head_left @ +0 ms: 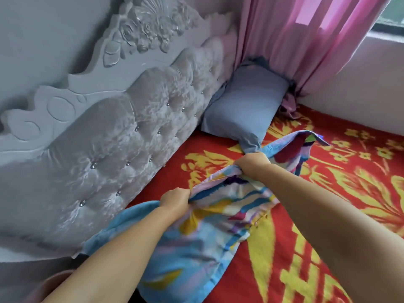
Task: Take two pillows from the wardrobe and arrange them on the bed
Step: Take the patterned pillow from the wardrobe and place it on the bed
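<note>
Lavender pillow (244, 106) already set against the headboard (122, 136) at the bed's (349, 189) far corner. Patterned pillow (196, 226) gripped along its top edge by left hand (175, 199) and right hand (251, 164), being placed beside the headboard; likely only squaring left.

We find the grey tufted velvet headboard (122, 136) filling the left of the frame, with the red and yellow flowered bedspread (328, 215) spread to its right. On that bedspread, in the upper middle, the plain lavender pillow (244, 106) lies against the headboard, just below the pink curtain (306, 40) at the upper right. Lower in the frame, the blue multicoloured patterned pillow (185, 248) rests beside the headboard, with the left hand (175, 199) and right hand (251, 165) on its upper edge.
</note>
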Demonstrator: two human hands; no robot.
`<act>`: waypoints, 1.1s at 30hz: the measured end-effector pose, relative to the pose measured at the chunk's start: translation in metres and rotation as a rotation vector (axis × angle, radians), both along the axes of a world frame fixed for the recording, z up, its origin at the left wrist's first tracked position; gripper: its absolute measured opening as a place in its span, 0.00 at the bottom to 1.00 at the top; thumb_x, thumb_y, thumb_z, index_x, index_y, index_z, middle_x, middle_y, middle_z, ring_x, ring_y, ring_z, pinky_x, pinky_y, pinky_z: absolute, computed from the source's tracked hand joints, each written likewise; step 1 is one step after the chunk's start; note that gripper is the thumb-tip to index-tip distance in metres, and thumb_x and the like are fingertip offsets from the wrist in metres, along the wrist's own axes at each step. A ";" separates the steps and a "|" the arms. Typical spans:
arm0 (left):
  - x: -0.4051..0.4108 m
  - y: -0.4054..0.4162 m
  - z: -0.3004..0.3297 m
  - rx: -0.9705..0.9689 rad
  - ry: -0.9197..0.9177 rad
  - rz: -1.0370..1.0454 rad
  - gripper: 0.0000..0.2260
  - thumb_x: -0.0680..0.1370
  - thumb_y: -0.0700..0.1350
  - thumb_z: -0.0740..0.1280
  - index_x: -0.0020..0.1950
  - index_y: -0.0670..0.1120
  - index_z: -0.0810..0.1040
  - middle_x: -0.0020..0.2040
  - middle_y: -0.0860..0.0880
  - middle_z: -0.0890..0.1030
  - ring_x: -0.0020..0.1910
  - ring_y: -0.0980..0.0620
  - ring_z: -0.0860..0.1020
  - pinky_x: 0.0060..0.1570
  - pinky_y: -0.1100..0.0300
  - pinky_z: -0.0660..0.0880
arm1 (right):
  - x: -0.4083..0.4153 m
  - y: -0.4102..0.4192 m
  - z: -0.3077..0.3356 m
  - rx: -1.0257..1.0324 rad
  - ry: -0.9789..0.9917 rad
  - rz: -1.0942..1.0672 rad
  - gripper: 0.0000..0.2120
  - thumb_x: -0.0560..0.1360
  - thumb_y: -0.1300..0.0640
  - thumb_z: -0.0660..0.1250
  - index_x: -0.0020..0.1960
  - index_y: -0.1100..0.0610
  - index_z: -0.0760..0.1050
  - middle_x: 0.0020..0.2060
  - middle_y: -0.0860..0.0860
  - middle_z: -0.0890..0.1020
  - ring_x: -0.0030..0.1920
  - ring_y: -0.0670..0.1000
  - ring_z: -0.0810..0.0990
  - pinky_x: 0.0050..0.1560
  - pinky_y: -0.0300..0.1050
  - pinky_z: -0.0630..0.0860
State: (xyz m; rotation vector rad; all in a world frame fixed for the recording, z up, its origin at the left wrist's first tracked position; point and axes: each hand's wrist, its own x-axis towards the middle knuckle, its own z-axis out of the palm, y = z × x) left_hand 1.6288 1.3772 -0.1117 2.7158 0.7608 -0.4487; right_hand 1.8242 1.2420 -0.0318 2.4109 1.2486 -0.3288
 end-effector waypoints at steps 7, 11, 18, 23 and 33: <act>0.037 0.115 -0.075 -0.295 0.044 0.036 0.23 0.75 0.57 0.66 0.63 0.45 0.69 0.59 0.42 0.78 0.57 0.40 0.77 0.51 0.49 0.74 | 0.013 0.102 -0.109 0.197 0.114 -0.172 0.32 0.77 0.63 0.59 0.78 0.53 0.52 0.78 0.51 0.52 0.78 0.52 0.45 0.76 0.60 0.48; 0.043 0.160 -0.127 -0.288 0.124 0.137 0.33 0.76 0.54 0.65 0.75 0.41 0.57 0.69 0.36 0.69 0.67 0.37 0.69 0.65 0.46 0.67 | -0.014 0.131 -0.185 0.223 0.354 -0.366 0.34 0.77 0.63 0.57 0.78 0.49 0.48 0.79 0.51 0.46 0.78 0.52 0.45 0.75 0.61 0.50; 0.064 0.191 -0.207 -0.307 0.290 -0.005 0.35 0.77 0.53 0.62 0.78 0.43 0.51 0.76 0.37 0.57 0.75 0.39 0.57 0.73 0.46 0.59 | -0.088 0.032 -0.301 0.274 0.418 -0.990 0.36 0.78 0.51 0.62 0.79 0.50 0.46 0.79 0.54 0.46 0.78 0.56 0.50 0.73 0.57 0.60; 0.107 0.201 -0.250 -0.279 0.234 0.132 0.40 0.75 0.60 0.65 0.78 0.48 0.46 0.77 0.37 0.53 0.75 0.37 0.57 0.73 0.45 0.58 | -0.096 -0.001 -0.343 0.660 0.553 -1.597 0.50 0.72 0.44 0.72 0.79 0.52 0.40 0.76 0.58 0.59 0.73 0.60 0.63 0.70 0.57 0.66; 0.146 0.188 -0.221 -0.293 -0.251 0.367 0.28 0.68 0.57 0.74 0.61 0.43 0.71 0.58 0.40 0.79 0.57 0.39 0.77 0.56 0.46 0.74 | -0.036 0.015 -0.337 1.076 0.533 -1.779 0.38 0.74 0.51 0.71 0.78 0.50 0.55 0.68 0.59 0.71 0.67 0.59 0.71 0.67 0.52 0.69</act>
